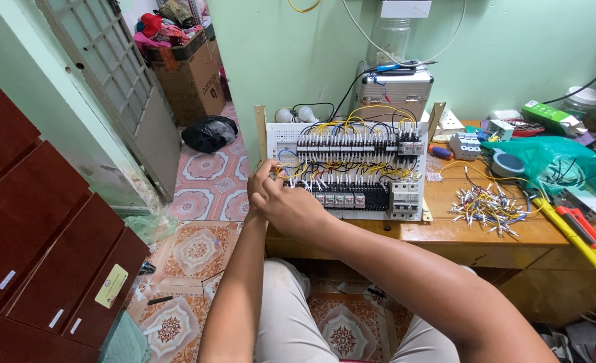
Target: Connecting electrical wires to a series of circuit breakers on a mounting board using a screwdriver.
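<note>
Both the left hand [261, 183] and right hand [290, 205] pinch what seems a thin, limp wire [283, 176] at the left edge of the stiff panel [346, 168] propped on the worktop [486, 232], best gripped near its tip.

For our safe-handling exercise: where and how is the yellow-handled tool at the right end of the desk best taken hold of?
Grip the yellow-handled tool around the middle of its long handle, coming from above. It lies flat on the wooden desk, running diagonally toward the near right corner, with a red tool close alongside. So probably close the fingers across its width from the bare left side.
</note>
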